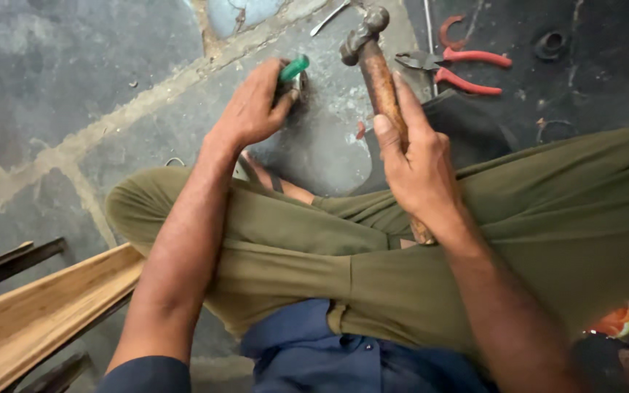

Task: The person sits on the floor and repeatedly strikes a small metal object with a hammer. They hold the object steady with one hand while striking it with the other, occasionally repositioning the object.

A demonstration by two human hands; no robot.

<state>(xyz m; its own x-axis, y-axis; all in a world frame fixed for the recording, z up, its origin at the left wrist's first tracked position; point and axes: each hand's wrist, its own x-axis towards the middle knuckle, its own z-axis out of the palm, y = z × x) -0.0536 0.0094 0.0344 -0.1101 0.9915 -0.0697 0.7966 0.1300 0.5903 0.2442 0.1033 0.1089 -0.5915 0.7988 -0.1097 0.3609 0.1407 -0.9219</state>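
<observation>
Hands at work over a stone floor (52, 80), top centre of frame.

Right hand (420, 171) is closed around a hammer (380, 80): head-heavy and stiff, best gripped low on its wooden handle. Left hand (252, 105) pinches a green-handled tool (294, 68), light and rigid, upright. Red pliers (467, 69) lie upper right.

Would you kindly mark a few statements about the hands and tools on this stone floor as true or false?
1. The right hand grips a hammer by its wooden handle. True.
2. The left hand holds a green-handled tool. True.
3. The red-handled pliers are in the left hand. False: they lie on the floor beyond the hammer.
4. The hammer head rests on the wooden plank. False: the plank lies at lower left, away from it.
</observation>
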